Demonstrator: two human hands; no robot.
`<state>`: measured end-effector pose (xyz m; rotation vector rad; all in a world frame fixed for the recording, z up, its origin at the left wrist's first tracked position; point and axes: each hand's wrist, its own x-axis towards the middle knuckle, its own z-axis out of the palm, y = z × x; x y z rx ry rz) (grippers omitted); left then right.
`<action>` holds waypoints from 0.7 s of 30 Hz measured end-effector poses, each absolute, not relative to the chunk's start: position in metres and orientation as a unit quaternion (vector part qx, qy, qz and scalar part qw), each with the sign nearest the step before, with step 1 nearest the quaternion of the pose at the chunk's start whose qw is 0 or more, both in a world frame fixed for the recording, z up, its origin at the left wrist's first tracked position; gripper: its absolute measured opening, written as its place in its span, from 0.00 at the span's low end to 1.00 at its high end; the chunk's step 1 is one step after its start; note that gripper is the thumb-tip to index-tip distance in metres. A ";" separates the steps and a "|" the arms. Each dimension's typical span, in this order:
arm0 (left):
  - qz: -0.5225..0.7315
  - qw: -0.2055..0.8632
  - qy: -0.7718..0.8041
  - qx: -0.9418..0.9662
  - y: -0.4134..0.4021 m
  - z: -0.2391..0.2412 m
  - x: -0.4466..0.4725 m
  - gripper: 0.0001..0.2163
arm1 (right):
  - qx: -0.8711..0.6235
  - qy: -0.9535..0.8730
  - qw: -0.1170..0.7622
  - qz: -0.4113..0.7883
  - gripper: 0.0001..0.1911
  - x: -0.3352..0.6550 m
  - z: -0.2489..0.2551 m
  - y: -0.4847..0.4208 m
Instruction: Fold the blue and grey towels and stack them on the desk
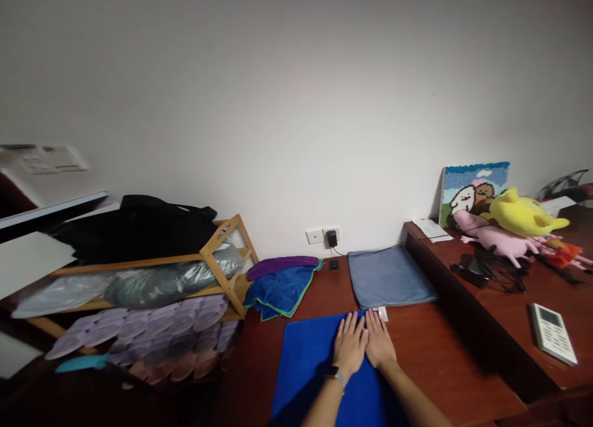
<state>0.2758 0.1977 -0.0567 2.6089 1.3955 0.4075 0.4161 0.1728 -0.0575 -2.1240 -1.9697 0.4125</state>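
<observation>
A bright blue cloth [301, 371] lies spread on the reddish-brown table [445, 346], running off the bottom of the view. My left hand [351, 346] rests flat on it, palm down, fingers stretched out, with a watch at the wrist. Beside it and touching it, my right hand [380, 343] lies flat along the cloth's right edge. Past my fingertips is a grey-blue cloth [391, 275] laid flat, with a white tag at its near edge. Left of that, a crumpled blue cloth [282, 291] with green trim sits by a purple cloth [282, 266].
A wooden rack [227, 260] with a black bag [143, 229] and rows of slippers [171, 319] stands left. On the raised surface at right are plush toys [519, 214], a dog picture [475, 189], a black cable [503, 275] and a white remote [553, 333]. A plugged adapter [332, 238] is on the wall.
</observation>
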 end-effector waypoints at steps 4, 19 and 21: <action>0.135 0.087 0.444 0.881 0.199 -0.071 0.290 0.26 | -0.716 -0.679 0.098 0.130 0.35 0.417 -0.058 0.172; 0.063 0.008 0.619 0.783 0.233 -0.055 0.097 0.29 | -0.748 -0.647 0.089 0.117 0.35 0.413 -0.058 0.172; 0.064 0.003 0.620 0.782 0.233 -0.055 0.097 0.29 | -0.747 -0.649 0.079 0.119 0.35 0.415 -0.056 0.172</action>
